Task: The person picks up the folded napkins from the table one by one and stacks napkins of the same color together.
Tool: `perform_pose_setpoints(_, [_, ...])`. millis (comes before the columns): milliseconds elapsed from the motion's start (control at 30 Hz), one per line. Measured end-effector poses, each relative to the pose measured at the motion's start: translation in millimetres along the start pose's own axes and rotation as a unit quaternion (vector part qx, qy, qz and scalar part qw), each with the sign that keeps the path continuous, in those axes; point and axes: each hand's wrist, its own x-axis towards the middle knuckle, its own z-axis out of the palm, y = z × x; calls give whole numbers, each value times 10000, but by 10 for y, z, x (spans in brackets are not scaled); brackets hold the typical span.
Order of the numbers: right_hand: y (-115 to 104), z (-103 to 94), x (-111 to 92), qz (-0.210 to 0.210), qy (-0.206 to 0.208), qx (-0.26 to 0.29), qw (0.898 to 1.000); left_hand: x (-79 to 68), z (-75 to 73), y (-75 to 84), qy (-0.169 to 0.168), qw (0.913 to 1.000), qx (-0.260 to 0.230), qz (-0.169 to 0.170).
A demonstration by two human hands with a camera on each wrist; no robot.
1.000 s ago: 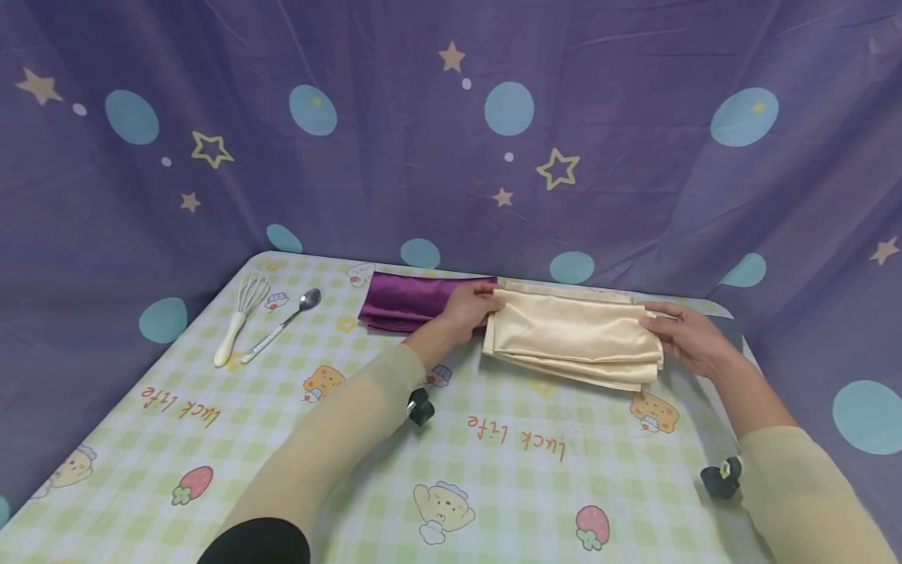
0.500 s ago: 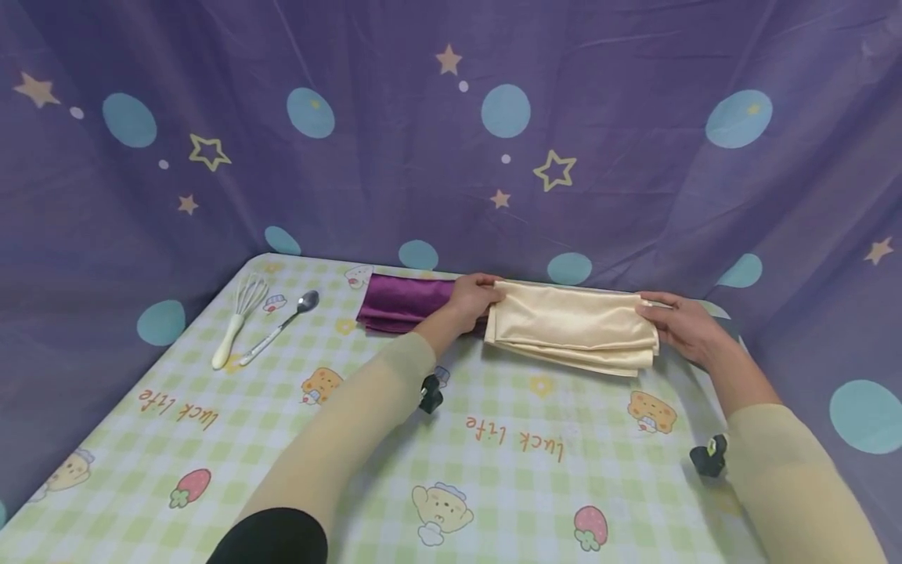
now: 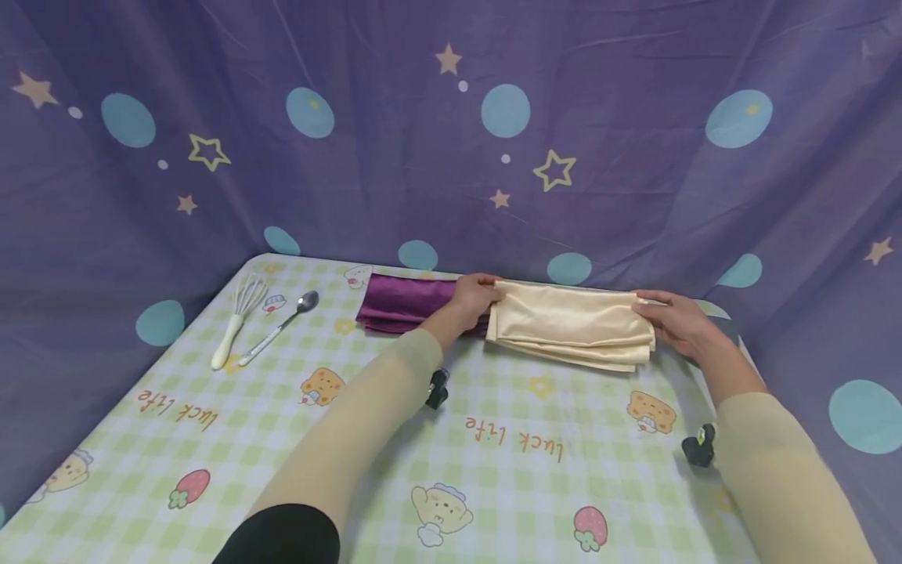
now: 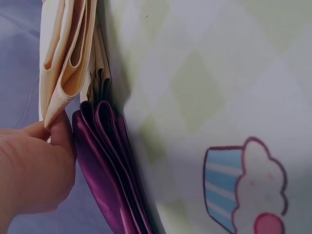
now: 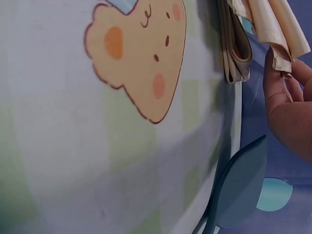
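Note:
A folded cream satin cloth (image 3: 571, 321) is stretched between my hands near the table's far edge. My left hand (image 3: 474, 301) pinches its left far corner, and my right hand (image 3: 678, 323) pinches the right one. Both wrist views show it raised above a second folded cream cloth (image 4: 100, 63), whose other end (image 5: 236, 53) lies on the table; from the head it is hidden. Just left of the cream pair is a folded purple satin cloth (image 3: 405, 302), partly behind my left hand.
At the table's left lie a whisk (image 3: 239, 321) with a cream handle and a metal spoon (image 3: 282, 327). A dark blue-grey flat piece (image 5: 241, 185) sits at the far right corner, beyond my right hand. A purple curtain (image 3: 395, 172) hangs behind the checked tablecloth (image 3: 507, 501).
Both hands have carried the cream cloth slightly away from me, over the lower cream cloth, which it now covers in the head view. In the last half second it has barely moved.

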Motion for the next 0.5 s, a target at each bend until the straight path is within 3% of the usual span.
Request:
perform_pose_setpoints(233, [-16,-31,46,-37,113,356,9993,47,74,8,59,9999,132,69])
perform_pose_setpoints(500, [-21,-58,117,-4,285,-305,9991,102,181,-20,538,9972,421,291])
